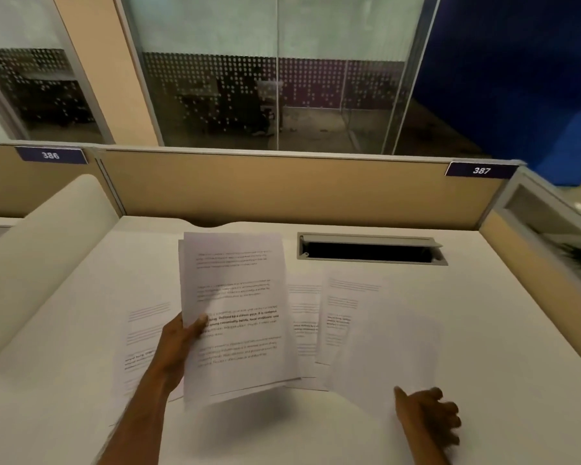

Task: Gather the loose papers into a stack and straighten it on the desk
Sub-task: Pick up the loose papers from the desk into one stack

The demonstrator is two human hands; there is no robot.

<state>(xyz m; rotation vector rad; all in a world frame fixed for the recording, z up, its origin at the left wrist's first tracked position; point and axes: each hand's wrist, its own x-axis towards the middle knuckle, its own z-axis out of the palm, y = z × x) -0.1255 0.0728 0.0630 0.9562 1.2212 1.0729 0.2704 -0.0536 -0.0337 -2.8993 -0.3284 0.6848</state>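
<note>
My left hand grips a small stack of printed papers by its left edge, lifted above the white desk. One loose sheet lies flat on the desk under my left arm. To the right lie overlapping loose sheets, and a blurred sheet sits over them with its near corner at my right hand. That hand's thumb and fingers pinch toward the sheet's corner; motion blur hides whether they hold it.
An open cable slot with a raised lid is set into the desk at the back right. A tan partition closes the back, a white curved divider the left, and a glazed panel the right.
</note>
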